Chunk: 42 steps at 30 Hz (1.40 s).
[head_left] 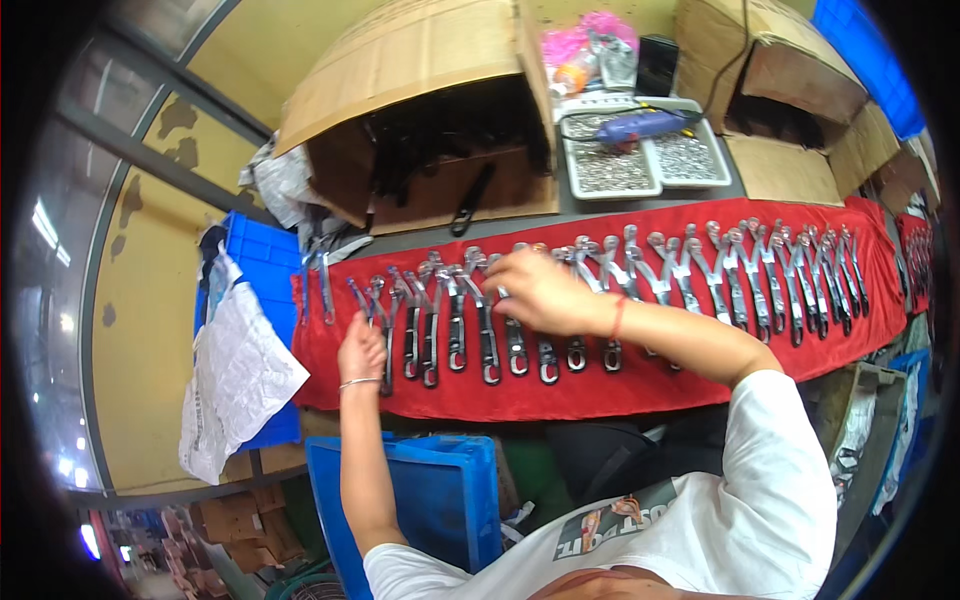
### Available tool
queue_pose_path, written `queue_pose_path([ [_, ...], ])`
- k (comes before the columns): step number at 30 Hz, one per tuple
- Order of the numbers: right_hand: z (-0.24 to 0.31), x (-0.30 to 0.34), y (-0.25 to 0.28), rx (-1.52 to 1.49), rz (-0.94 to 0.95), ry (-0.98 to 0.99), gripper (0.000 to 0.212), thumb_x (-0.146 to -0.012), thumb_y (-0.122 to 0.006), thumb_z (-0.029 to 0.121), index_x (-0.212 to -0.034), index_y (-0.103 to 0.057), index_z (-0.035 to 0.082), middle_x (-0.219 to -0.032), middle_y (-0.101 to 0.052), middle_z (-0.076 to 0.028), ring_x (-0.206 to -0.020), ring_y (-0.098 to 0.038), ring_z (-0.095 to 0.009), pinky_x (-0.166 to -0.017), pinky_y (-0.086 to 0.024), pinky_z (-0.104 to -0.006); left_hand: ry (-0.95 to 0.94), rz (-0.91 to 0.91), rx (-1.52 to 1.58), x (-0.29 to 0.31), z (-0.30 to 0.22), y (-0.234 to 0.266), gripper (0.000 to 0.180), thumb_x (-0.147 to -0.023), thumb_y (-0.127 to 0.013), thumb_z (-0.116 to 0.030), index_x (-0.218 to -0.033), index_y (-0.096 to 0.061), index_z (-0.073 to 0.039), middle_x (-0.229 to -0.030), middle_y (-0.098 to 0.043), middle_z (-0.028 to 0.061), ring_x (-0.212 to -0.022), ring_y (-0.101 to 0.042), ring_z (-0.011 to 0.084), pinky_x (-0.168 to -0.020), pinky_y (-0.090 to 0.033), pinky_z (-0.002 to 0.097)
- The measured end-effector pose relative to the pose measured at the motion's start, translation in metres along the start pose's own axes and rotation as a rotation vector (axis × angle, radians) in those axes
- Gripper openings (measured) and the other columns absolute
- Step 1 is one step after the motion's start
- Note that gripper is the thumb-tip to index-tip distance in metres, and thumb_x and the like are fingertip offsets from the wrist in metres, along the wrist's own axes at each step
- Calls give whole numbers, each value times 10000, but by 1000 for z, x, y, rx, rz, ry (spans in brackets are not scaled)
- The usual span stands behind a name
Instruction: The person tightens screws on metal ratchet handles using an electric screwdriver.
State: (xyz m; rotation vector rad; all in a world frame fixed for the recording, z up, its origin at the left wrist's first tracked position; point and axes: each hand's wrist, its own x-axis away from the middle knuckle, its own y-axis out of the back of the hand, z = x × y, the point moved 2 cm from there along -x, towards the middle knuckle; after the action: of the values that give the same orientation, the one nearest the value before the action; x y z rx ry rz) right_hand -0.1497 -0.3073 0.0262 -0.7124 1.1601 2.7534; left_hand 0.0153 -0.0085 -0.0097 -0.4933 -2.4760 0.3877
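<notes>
A long row of wrench-like hand tools (487, 335), with shiny metal heads and black handles, lies side by side on a red cloth (470, 398). Near the row's left end, my left hand (362, 350) is closed, its fingers curled around a slim metal tool (358, 292) that sticks out above them. My right hand (545, 290) hovers over the middle-left tools, palm down. Its fingers are bent and spread apart at the metal heads, and nothing shows in its grasp. The hand covers parts of the tools below it.
Behind the cloth stand an open cardboard box (420, 60) of black parts and white trays (615, 190) of small metal pieces, with a blue power tool (645, 125) across them. Another carton (790, 175) is at right. Blue crates (400, 480) stand near my left arm.
</notes>
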Motion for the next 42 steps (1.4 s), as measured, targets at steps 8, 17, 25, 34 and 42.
queue_pose_path([
  [8,-71,154,167,28,-360,-579,153,-863,-583,87,-985,-624,3,-935,-608,-124,-837,-603,-261,-728,-474,-323,-854,243,-1099,-46,70,-356,312,-925,-523,-257,-769,-597,2,-727,-591,136,-624,-514,288,-628,-416,348],
  [17,-85,254,227,15,-522,-768,102,-881,-568,42,-936,-639,-6,-859,-601,-77,-704,-567,-153,-649,-454,-260,-893,-177,-1558,-144,115,-398,524,-873,-556,-496,-998,-663,1,-981,-638,156,-892,-577,275,-800,-455,396],
  [25,-98,242,220,-147,-438,-622,109,-877,-577,59,-949,-640,8,-882,-609,-86,-713,-574,-194,-610,-453,-284,-212,-193,427,-184,118,-430,375,-998,-301,-426,-1018,-493,-104,-945,-615,80,-963,-587,228,-891,-468,413],
  [34,-103,212,282,242,-686,-361,572,-771,-695,131,-1262,-439,-15,-1201,-510,-190,-1144,-481,-334,-983,-395,-380,-786,366,373,-62,27,-560,305,-985,-412,-301,-823,-493,-55,-809,-555,83,-847,-558,231,-870,-438,393],
  [42,-27,165,325,171,-972,-57,747,-701,-743,173,-1313,-341,24,-1098,-504,-208,-986,-533,-387,-835,-456,-437,-502,856,117,134,52,-612,229,-978,-480,-197,-1106,-527,-13,-926,-549,44,-944,-529,174,-924,-415,333],
])
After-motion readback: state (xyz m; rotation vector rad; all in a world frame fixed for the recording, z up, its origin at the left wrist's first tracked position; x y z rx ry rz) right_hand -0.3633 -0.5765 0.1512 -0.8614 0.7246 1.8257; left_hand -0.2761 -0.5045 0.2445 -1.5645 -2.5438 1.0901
